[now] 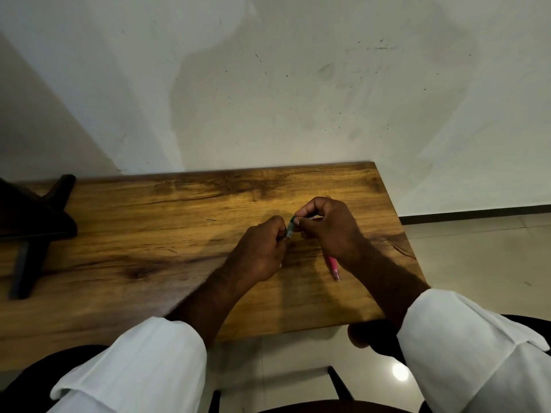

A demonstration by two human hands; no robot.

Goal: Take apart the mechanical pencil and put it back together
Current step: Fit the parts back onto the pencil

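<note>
A green mechanical pencil (291, 226) with a small white label is held between both hands above the wooden table (167, 234). My left hand (262, 248) is closed around its lower part. My right hand (328, 225) pinches its upper end with thumb and fingertips. Most of the pencil is hidden inside the two hands. A pink pencil (334, 266) lies on the table under my right wrist, its tip pointing toward me.
A dark stand (32, 225) sits at the table's left end. The table's right edge (399, 231) drops to a tiled floor. A white wall rises right behind the table. A dark chair part (340, 383) shows below the near edge.
</note>
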